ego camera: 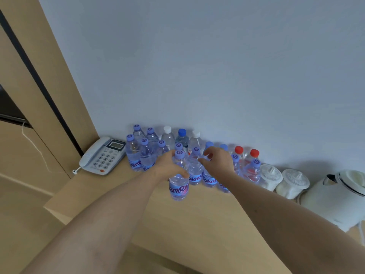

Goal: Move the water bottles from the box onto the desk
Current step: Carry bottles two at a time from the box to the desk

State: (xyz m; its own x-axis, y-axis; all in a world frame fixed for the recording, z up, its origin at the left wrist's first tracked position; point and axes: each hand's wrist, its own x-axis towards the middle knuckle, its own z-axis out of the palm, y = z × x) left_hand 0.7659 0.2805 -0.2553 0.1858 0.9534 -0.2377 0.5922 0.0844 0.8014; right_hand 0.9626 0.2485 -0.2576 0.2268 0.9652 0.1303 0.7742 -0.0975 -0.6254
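Full and a bit heavy, smooth and squashy: bottle (178, 180) held round its upper part by left hand (167, 167), low over the table (197, 224); right hand (218, 160) loose, holding nothing

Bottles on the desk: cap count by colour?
Purple caps: 12
White caps: 2
Red caps: 2
Dark blue cap: 1
Total: 17 visible caps; some may be hidden.

Clear glossy plastic water bottles (178, 180), matt pale wood desk (197, 224), smooth white plastic telephone (102, 155)
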